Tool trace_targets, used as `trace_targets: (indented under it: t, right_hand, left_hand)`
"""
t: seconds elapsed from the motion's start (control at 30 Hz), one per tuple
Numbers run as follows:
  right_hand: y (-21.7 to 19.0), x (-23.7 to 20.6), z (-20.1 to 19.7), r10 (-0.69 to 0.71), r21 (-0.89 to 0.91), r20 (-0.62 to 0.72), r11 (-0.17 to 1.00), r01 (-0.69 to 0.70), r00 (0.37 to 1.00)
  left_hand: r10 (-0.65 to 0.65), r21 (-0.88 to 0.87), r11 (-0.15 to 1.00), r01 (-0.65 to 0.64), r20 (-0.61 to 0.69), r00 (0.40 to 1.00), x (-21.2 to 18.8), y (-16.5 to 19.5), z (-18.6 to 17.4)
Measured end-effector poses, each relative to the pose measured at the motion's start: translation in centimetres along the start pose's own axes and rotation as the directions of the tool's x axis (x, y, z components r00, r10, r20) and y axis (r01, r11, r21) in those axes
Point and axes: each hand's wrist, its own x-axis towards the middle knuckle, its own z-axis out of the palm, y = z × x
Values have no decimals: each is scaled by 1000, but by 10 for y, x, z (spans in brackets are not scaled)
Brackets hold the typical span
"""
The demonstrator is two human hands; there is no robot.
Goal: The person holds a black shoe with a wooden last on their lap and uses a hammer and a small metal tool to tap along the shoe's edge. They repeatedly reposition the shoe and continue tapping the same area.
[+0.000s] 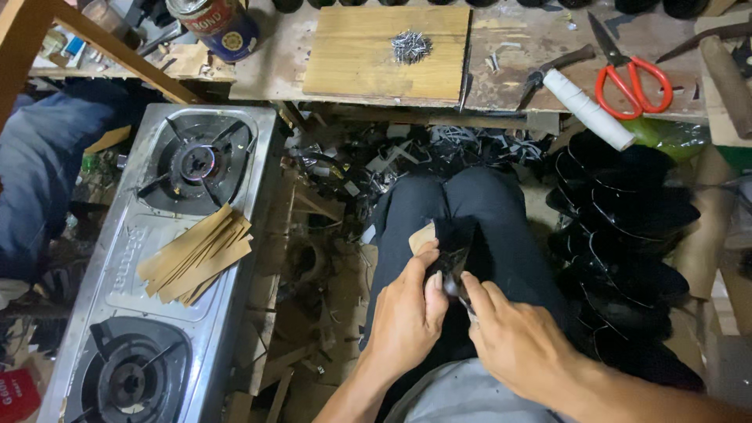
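My left hand (405, 313) and my right hand (513, 337) meet over my lap, above my black trousers (486, 211). Together they grip a shiny black piece (449, 261) with a tan strip (421, 235) sticking out at its upper left. My left thumb presses on the piece; my right fingers pinch its lower edge, where a small metal tool seems to sit, mostly hidden.
A two-burner steel gas stove (125, 290) stands at left with a fan of tan strips (196, 254) on it. A stack of black pieces (627, 258) lies at right. The bench holds a wooden board (368, 63) with nails (410, 45), red-handled scissors (630, 78), a white roll (587, 108), and a tin can (215, 23).
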Motion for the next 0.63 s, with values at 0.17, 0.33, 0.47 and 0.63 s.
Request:
trace_targets:
  t: [0.17, 0.33, 0.47, 0.63]
  right_hand:
    - [-5, 15, 30, -219, 29, -367, 969, 246, 904]
    - [-8, -3, 4, 21, 180, -42, 984, -13, 999]
    - [-4, -6, 3, 62, 99, 91, 993, -71, 994]
    - [7, 7, 54, -29, 93, -198, 994, 48, 980]
  left_hand:
    - [-188, -43, 980, 193, 97, 977, 4, -6, -7]
    - [-90, -9, 996, 92, 96, 991, 0, -2, -7]
    - [-135, 14, 991, 134, 135, 982, -4, -4, -1]
    - [-102, -21, 994, 104, 95, 990, -6, -22, -3]
